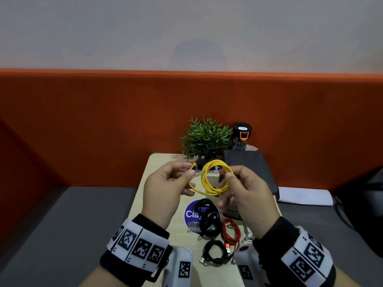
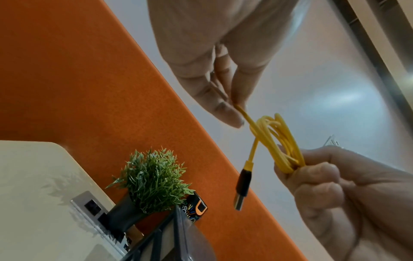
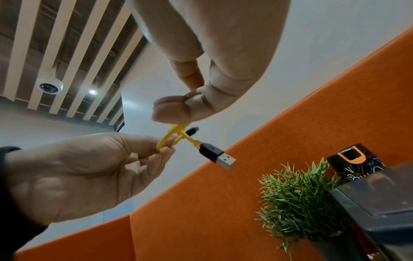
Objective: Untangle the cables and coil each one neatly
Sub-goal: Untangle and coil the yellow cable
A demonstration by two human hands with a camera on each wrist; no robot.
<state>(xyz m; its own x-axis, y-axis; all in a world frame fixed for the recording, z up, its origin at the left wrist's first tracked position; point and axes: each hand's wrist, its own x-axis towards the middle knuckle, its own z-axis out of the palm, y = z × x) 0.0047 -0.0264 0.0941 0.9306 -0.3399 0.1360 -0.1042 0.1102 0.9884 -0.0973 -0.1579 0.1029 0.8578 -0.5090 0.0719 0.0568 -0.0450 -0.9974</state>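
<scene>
A yellow cable (image 1: 204,177) is held in the air above the small table, wound into a loop. My right hand (image 1: 227,175) pinches the loop's right side between thumb and fingers; the bundle of strands (image 2: 288,159) sits in that hand. My left hand (image 1: 189,172) pinches the free tail near its end, and the black USB plug (image 2: 242,187) hangs loose beyond it (image 3: 216,155). On the table below lie two black cables (image 1: 209,220) (image 1: 214,253) and a red cable (image 1: 231,233), each bunched in loops. A white cable (image 1: 247,235) peeks out under my right wrist.
A light wooden table (image 1: 157,175) with a blue round sticker (image 1: 190,214) stands against an orange partition (image 1: 103,121). At its back are a potted plant (image 1: 206,139), a black can (image 1: 241,136) and a dark notebook (image 1: 251,168). White paper (image 1: 304,196) lies at the right.
</scene>
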